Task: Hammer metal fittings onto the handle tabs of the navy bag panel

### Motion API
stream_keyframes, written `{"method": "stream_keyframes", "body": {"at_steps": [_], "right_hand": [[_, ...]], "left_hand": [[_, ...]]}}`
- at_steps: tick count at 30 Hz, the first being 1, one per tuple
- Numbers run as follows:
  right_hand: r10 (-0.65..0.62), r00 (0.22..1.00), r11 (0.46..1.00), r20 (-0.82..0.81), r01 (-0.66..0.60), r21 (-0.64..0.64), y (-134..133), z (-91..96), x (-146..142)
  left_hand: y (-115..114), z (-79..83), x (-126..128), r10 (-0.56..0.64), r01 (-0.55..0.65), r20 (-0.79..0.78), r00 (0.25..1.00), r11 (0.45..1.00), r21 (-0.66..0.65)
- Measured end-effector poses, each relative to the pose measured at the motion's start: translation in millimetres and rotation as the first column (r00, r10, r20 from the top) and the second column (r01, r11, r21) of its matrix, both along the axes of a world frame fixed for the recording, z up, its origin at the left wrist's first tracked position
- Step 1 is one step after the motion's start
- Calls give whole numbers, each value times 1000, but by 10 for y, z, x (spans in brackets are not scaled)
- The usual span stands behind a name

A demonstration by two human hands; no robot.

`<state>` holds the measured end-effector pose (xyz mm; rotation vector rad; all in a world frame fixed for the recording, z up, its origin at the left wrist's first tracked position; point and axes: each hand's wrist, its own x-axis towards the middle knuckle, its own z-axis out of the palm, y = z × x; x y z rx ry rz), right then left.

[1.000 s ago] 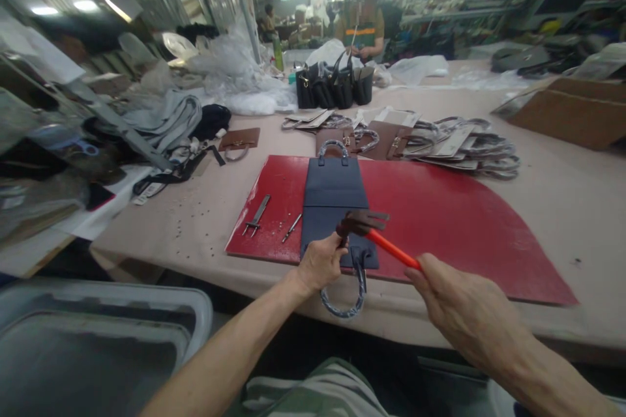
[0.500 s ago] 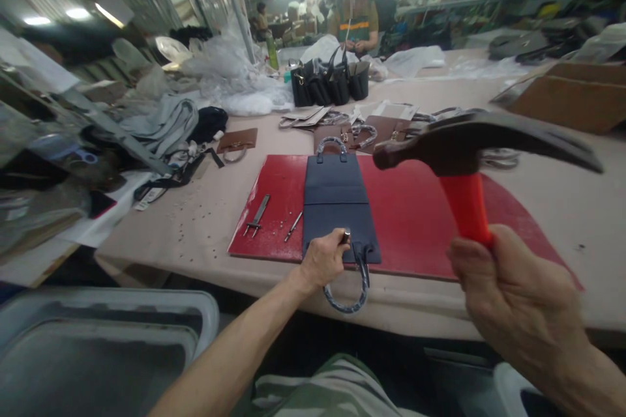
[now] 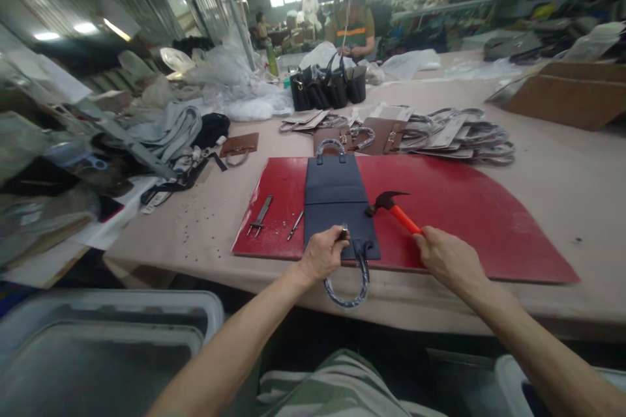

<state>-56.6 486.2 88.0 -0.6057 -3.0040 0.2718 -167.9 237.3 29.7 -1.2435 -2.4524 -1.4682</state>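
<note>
I log: table (image 3: 562, 163) bearing red board (image 3: 464, 221); navy bag panel (image 3: 336, 199) flat on it; orange-handled claw hammer (image 3: 391, 205), my right hand (image 3: 447, 257) closed round its handle, head just right of the panel; small metal punch (image 3: 344, 230), pinched upright on the panel by my left hand (image 3: 320, 254)

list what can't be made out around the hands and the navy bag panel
- Head view, small metal piece in the left hand: fingers cover all but its top, so its kind is unclear.
- Head view, hammer: handle end hidden inside the right hand grip.
- Head view, thin forked tool on the red mat: too small to identify.
</note>
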Motion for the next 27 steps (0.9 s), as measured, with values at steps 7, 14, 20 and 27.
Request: {"method": "stream_keyframes", "body": {"at_steps": [7,14,20,27], "right_hand": [[440,841,888,-313,-460,10,-590,-471,-207],[471,838,868,-275,-496,-22,-683,-592,-191],[452,850,883,-270,-469,0,-708,-534,-197],[458,850,882,-260,-470,19,-715,-568,-200]], "left_hand": [[-27,13,44,-12,12,4,1000,1000,10],[-171,218,-196,175,-447,534,827,782,435],[-500,380,-362,222,-388,500,837,885,257],[-255,153,-22,162,-223,350,923,965,142]]}}
